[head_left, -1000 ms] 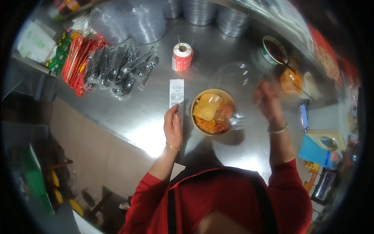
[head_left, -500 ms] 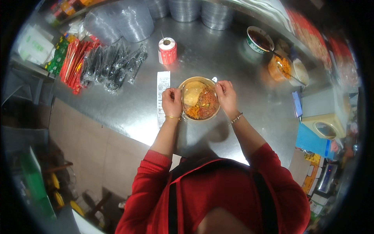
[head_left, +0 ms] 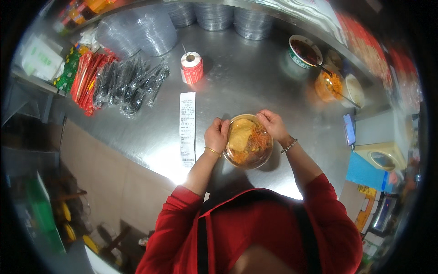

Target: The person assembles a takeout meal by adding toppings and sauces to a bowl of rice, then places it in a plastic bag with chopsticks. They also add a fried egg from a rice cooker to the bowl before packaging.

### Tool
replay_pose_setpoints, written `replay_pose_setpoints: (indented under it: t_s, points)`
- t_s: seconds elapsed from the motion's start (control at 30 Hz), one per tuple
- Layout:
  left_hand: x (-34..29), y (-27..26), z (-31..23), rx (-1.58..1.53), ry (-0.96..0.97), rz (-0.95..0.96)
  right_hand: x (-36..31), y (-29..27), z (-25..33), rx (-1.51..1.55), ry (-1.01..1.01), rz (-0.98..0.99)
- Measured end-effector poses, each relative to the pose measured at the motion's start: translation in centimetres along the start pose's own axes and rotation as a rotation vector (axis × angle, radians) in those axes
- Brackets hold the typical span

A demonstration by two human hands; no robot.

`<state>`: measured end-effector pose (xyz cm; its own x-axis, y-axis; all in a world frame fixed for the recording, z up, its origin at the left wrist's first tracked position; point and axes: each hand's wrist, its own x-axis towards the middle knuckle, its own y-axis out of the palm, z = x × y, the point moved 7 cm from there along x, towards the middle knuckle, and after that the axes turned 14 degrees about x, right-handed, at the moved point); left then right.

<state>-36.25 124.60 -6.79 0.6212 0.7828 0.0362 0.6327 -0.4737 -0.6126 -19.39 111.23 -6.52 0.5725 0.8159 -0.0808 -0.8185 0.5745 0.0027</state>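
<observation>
A round takeaway bowl point(head_left: 249, 141) under a clear lid holds a pale yellow flat piece, orange shreds and darker food. My left hand point(head_left: 216, 135) grips its left rim with curled fingers. On the upper right rim, my right hand point(head_left: 272, 124) pinches the edge between thumb and fingers. The bowl looks tilted toward me, over the steel counter; its underside is hidden. Left of my left hand a long printed receipt point(head_left: 187, 128) lies flat. Farther back stands a red and white roll of labels point(head_left: 191, 68) with a thin spike through its core.
Wrapped black spoons point(head_left: 132, 82) and red packets point(head_left: 86, 80) lie at the left. Stacks of clear lids point(head_left: 214, 17) line the back of the steel counter point(head_left: 242, 68). At right stand a bowl of dark sauce point(head_left: 305, 51) and a tub of orange shreds point(head_left: 329, 86).
Both hands have moved the bowl right and closer to me, and it has tilted. More of the receipt shows beside my left hand.
</observation>
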Motion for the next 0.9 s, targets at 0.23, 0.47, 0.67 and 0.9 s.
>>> replay_pose_setpoints:
  t_s: [0.23,0.47,0.67,0.9]
  points:
    - [2.3,2.2,-2.0,0.014,0.273,0.070,0.2,-0.7,-1.0,-0.005,0.075,0.041]
    - [2.4,2.8,-1.2,0.012,0.170,0.020,1.5,-0.8,5.9,-0.640,-0.231,-0.095]
    - [0.0,1.3,-3.2,0.097,0.064,-0.162,4.6,-1.9,26.8,-1.043,-1.116,-0.448]
    - [-9.4,-8.7,0.7,0.226,0.150,-0.310,13.7,-3.4,30.7,-1.634,-0.948,-0.510]
